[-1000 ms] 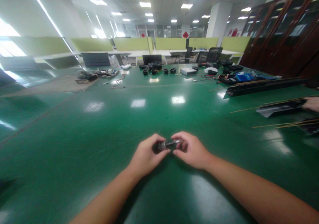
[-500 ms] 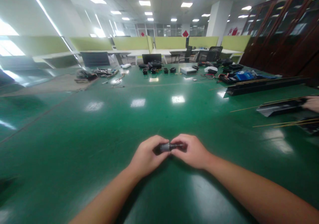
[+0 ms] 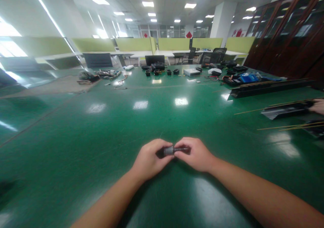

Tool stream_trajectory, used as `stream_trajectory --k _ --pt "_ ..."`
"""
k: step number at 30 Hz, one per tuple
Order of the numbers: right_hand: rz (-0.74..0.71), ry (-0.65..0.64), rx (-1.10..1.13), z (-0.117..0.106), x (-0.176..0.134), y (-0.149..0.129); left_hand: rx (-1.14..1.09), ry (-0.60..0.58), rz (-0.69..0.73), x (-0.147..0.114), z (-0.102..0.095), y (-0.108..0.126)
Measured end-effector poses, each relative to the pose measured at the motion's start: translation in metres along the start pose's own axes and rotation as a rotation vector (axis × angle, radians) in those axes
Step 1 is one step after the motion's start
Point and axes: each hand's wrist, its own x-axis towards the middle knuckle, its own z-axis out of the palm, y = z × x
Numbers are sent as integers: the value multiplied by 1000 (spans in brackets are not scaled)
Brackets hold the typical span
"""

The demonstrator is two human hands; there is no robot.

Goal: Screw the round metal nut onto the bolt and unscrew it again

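Note:
Above the near middle of the green table, my left hand (image 3: 149,157) is closed around a short grey cylinder (image 3: 168,150), thumb below and fingers above it. A thin dark rod (image 3: 181,149) lies in line with the cylinder, pointing right. My right hand (image 3: 196,153) pinches this rod between thumb and fingers. The fingertips of both hands nearly meet around the join. Whether the rod and cylinder are one piece cannot be made out, as the fingers cover both ends.
The glossy green table (image 3: 101,130) spreads around my hands. At right are black metal channels (image 3: 280,109) with thin yellow rods, and another person's hand (image 3: 317,106). Along the far edge stand small black boxes (image 3: 169,72), a white box (image 3: 191,72), cables and a blue item (image 3: 249,77).
Both hands keep almost the same place and grip. The whole view has shifted very slightly, and the grey cylinder sits a touch further right.

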Motion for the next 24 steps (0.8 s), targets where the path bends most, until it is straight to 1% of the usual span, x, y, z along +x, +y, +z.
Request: stream_trajectory --k 15,24 --pt "35 4 2 1 0 2 18 -8 -24 -1 -1 -2" --pt "43 -7 2 -1 1 2 32 13 -7 0 -1 -1"
